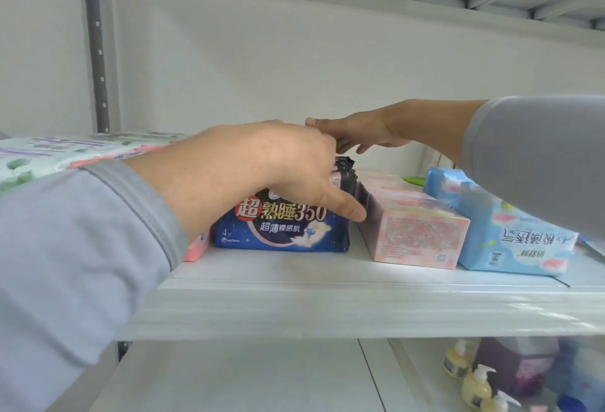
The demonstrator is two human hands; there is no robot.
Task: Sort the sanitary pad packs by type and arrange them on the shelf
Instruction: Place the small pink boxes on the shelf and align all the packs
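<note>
While left hand (278,162) grips glossy navy pack (281,228), rectangular pink box (415,231) adjoins.

Dark blue pad pack (281,228): night-sky print, large gold and red lettering with "350", standing on its long edge at the front of the white shelf (327,300). Further dark packs (345,172) stand in a row directly behind it (count unclear). Pink box (415,231): lying lengthways just right of the row. Light blue pack (514,244): floral print, touching the box's right side, its lettering upside down.
</note>
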